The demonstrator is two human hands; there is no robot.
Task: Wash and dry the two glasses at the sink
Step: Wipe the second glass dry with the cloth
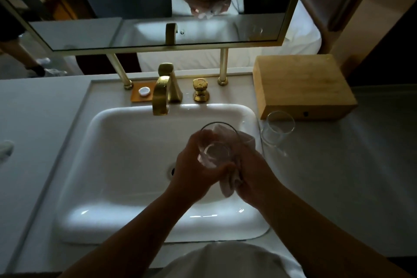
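Note:
Over the white sink [126, 187] I hold a clear glass [217, 144] with its mouth facing up and away. My left hand [194, 165] grips its left side. My right hand [252, 171] presses a white cloth [228, 185] against its right side and base; part of the cloth shows through the glass and hangs below my fingers. A second clear glass [277, 128] stands upright on the counter just right of the sink, apart from both hands. No water runs from the brass faucet [161, 97].
A wooden box [302, 86] sits at the back right, right behind the second glass. A brass knob [200, 90] and a small tray with a white cap [144, 92] stand behind the basin. A brass-framed mirror [158, 7] hangs above. Something white [6, 149] lies at the counter's far left.

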